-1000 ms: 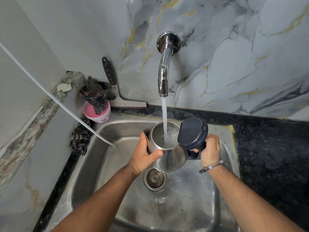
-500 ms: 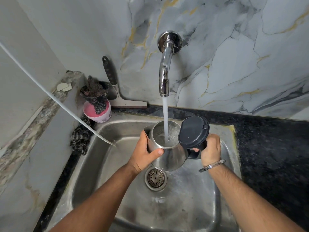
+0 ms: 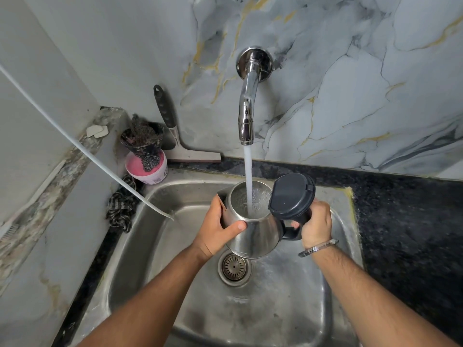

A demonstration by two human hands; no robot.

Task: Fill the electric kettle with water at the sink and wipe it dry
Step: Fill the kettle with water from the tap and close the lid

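A steel electric kettle (image 3: 258,234) is held over the steel sink (image 3: 288,304), above the drain (image 3: 234,267). Its dark lid (image 3: 292,195) stands flipped open to the right. My left hand (image 3: 216,227) wraps around the kettle's body on the left side. My right hand (image 3: 317,224) grips the black handle on the right. A chrome wall tap (image 3: 248,106) runs, and its stream of water (image 3: 248,176) falls straight into the kettle's open mouth, where the water bubbles.
A squeegee (image 3: 175,136) leans on the marble wall behind the sink. A pink tub with scrubbers (image 3: 147,156) stands at the back left corner, a checked cloth (image 3: 120,211) below it. A white hose (image 3: 82,151) slants into the sink. Black granite counter (image 3: 406,221) lies to the right.
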